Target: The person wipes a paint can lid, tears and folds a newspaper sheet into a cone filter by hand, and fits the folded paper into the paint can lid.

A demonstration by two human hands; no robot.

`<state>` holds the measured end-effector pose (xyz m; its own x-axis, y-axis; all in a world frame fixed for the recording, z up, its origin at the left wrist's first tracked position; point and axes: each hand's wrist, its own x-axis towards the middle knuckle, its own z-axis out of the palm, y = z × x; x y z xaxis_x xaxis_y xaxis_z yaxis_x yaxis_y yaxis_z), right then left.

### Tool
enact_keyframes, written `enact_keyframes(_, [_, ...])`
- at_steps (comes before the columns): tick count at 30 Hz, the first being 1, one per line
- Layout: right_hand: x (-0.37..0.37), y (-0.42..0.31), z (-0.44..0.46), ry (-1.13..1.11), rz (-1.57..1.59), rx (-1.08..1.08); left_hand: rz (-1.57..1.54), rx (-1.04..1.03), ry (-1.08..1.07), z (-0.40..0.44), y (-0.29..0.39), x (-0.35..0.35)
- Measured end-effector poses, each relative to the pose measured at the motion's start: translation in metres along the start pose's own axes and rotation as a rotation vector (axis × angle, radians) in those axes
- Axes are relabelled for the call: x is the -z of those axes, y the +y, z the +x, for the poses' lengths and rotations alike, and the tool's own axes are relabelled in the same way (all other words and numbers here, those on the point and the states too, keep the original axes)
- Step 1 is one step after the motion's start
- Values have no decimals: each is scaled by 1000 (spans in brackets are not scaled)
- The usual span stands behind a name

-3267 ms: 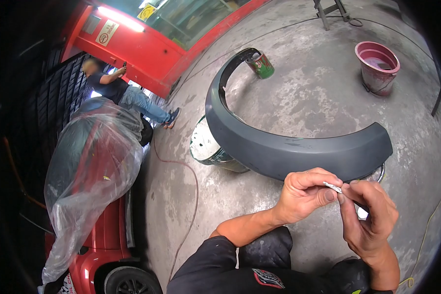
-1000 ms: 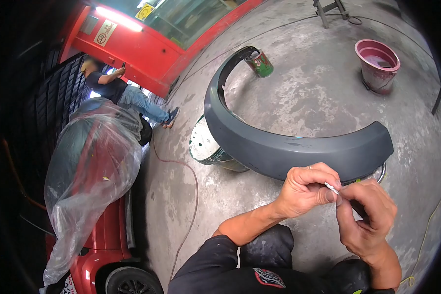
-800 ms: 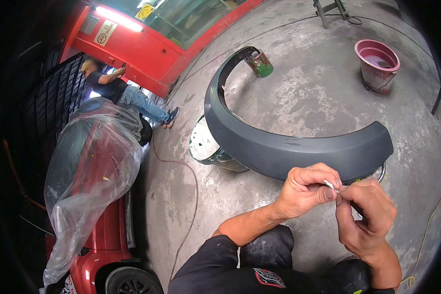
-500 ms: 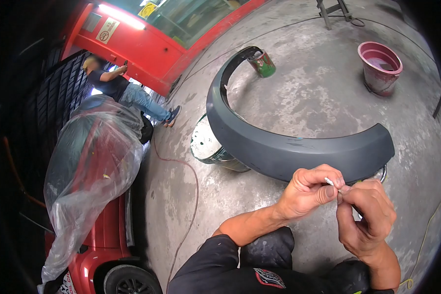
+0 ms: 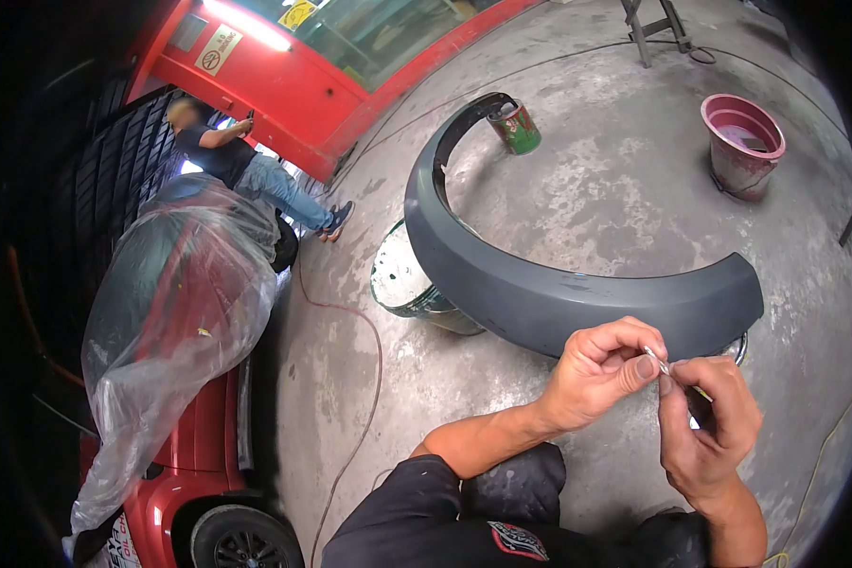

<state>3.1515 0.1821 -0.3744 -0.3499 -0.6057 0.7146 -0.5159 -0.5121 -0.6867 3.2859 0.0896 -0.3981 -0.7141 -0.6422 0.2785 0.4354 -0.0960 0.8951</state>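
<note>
Fingertips of my left hand (image 5: pixel 604 371) and my right hand (image 5: pixel 715 417) meet around a small whitish piece (image 5: pixel 655 360), pinched between them. It looks like a thin twisted or rolled bit; its exact nature is too small to tell. Just beyond my hands lies a curved dark grey panel (image 5: pixel 577 293), partly covered by my left fingers. The panel rests over a white-topped bucket (image 5: pixel 398 270) at its left and a green and red can (image 5: pixel 518 131) at its far end.
A reddish bucket (image 5: pixel 743 142) stands at the right. On the left is a red car (image 5: pixel 194 435) under clear plastic sheeting (image 5: pixel 185 312). Another person (image 5: pixel 256 175) leans by a red wall (image 5: pixel 293 104). A hose (image 5: pixel 377 369) crosses the floor; a trestle (image 5: pixel 655 28) stands behind.
The view has shifted slightly, so the panel, can and reddish bucket appear lower and further right. My hands stay together, with small finger movements around the whitish piece.
</note>
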Motion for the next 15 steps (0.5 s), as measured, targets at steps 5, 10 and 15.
enact_keyframes(5, [2,0,1,-42,61,-77,-128,-29,-20,1,-6,1])
enact_keyframes(10, [0,4,-4,-39,372,-429,-180,11,-4,2,-12,6])
enact_keyframes(15, [2,7,-4,-71,515,-656,-351,84,15,7,-5,6])
